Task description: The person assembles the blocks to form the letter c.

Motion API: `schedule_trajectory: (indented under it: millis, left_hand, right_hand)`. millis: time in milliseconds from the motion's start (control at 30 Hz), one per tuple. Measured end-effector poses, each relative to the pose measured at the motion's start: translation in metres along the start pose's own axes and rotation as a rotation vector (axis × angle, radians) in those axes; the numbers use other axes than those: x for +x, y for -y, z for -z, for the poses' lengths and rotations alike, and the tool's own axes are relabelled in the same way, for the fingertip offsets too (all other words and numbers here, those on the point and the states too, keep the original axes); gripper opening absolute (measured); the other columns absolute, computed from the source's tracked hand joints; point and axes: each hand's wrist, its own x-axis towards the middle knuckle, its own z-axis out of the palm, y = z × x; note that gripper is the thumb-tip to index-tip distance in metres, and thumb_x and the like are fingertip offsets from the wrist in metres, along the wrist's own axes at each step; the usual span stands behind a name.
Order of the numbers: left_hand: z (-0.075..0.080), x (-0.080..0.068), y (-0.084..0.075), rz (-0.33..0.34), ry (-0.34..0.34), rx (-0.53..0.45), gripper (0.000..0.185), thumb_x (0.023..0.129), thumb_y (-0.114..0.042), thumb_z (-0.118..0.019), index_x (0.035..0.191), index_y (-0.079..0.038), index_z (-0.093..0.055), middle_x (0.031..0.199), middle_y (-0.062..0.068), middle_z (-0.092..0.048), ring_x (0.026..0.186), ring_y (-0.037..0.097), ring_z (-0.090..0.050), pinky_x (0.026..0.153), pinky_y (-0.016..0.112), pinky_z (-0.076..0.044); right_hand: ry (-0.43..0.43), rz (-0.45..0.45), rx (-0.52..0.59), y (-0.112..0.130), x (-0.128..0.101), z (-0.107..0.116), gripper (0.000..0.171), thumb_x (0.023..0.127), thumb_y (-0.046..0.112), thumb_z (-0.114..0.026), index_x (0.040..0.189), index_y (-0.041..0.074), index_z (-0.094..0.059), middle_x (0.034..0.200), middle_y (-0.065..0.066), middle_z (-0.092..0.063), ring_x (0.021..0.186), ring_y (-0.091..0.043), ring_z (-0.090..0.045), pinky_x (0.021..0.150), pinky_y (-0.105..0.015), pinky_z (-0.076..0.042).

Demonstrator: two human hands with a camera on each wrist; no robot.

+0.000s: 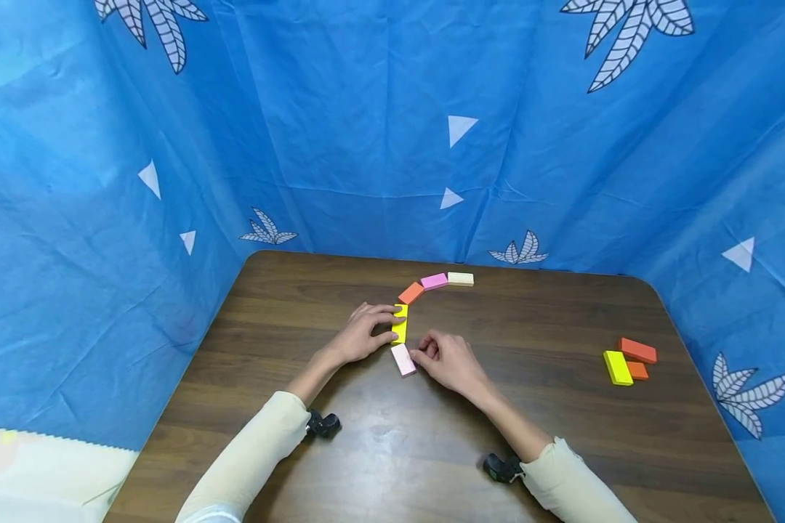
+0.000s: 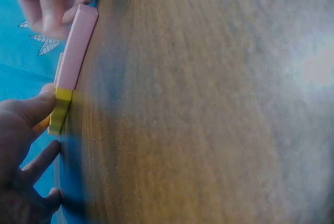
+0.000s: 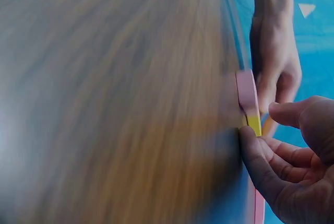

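A bright yellow block (image 1: 400, 333) lies in a curved line of blocks on the wooden table. My left hand (image 1: 364, 332) holds it, thumb at the near end and fingers across its top. A pale pink block (image 1: 403, 360) continues the line toward me, its far end right at the yellow one. My right hand (image 1: 449, 359) is just to the right of the pale pink block, thumb tip by its side. In the right wrist view, the thumb and fingertips of the right hand (image 3: 295, 158) stand apart with nothing between them.
Beyond the yellow block the curve runs on with an orange block (image 1: 411, 293), a pink block (image 1: 435, 281) and a cream block (image 1: 461, 279). At the right lie a yellow block (image 1: 618, 368) and two orange blocks (image 1: 637, 350). A blue patterned cloth (image 1: 366, 145) surrounds the table.
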Motion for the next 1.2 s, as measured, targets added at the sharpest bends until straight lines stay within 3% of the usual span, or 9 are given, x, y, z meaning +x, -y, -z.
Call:
schedule_trajectory:
  millis: [200,533,733,867,1100,1200]
  left_hand:
    - [0.002,-0.001,0.0,0.033,0.036,0.021,0.039,0.102,-0.027,-0.075,0.141,-0.019,-0.073,0.156,0.006,-0.063,0.148,0.034,-0.055,0.135,0.068,-0.019]
    - [0.004,0.001,-0.002,0.073,0.064,0.015,0.041,0.103,-0.03,-0.074,0.143,-0.021,-0.072,0.159,0.004,-0.061,0.151,0.031,-0.053,0.138,0.063,-0.016]
    - [0.004,0.001,-0.003,0.074,0.065,0.01,0.041,0.103,-0.029,-0.075,0.143,-0.02,-0.072,0.159,0.004,-0.061,0.15,0.031,-0.053,0.138,0.064,-0.016]
    - [0.005,0.001,-0.004,0.074,0.064,0.012,0.041,0.103,-0.029,-0.075,0.143,-0.02,-0.072,0.159,0.003,-0.061,0.15,0.031,-0.053,0.137,0.064,-0.016]
    - [0.005,0.001,-0.004,0.079,0.068,0.013,0.041,0.103,-0.029,-0.075,0.143,-0.021,-0.071,0.159,0.003,-0.061,0.152,0.031,-0.053,0.137,0.064,-0.016]
    - [0.005,0.001,-0.005,0.088,0.073,0.005,0.041,0.103,-0.029,-0.075,0.143,-0.02,-0.072,0.16,0.004,-0.06,0.153,0.031,-0.052,0.138,0.064,-0.015]
  right_hand:
    - [-0.063,-0.055,-0.032,-0.034,-0.016,0.032,0.027,0.099,0.035,-0.08,0.107,0.011,-0.072,0.084,-0.001,-0.066,0.072,-0.012,-0.058,0.064,-0.024,-0.047]
    - [-0.178,-0.203,-0.12,-0.103,-0.061,0.109,0.04,0.105,0.042,-0.071,0.119,0.005,-0.07,0.094,-0.008,-0.069,0.081,-0.02,-0.06,0.068,-0.024,-0.047]
    - [-0.263,-0.242,-0.164,-0.135,-0.094,0.143,0.042,0.105,0.04,-0.071,0.115,-0.001,-0.069,0.092,-0.011,-0.068,0.077,-0.017,-0.059,0.062,-0.022,-0.044]
    - [-0.298,-0.267,-0.202,-0.147,-0.111,0.16,0.04,0.106,0.037,-0.069,0.115,-0.001,-0.068,0.094,-0.011,-0.067,0.076,-0.018,-0.059,0.064,-0.03,-0.04]
    - [-0.315,-0.397,-0.259,-0.166,-0.126,0.177,0.057,0.104,0.042,-0.069,0.127,-0.01,-0.061,0.11,-0.029,-0.063,0.092,-0.041,-0.061,0.074,-0.061,-0.044]
    - [-0.306,-0.45,-0.265,-0.17,-0.129,0.181,0.064,0.104,0.045,-0.068,0.13,-0.012,-0.057,0.108,-0.028,-0.06,0.093,-0.041,-0.058,0.075,-0.06,-0.043]
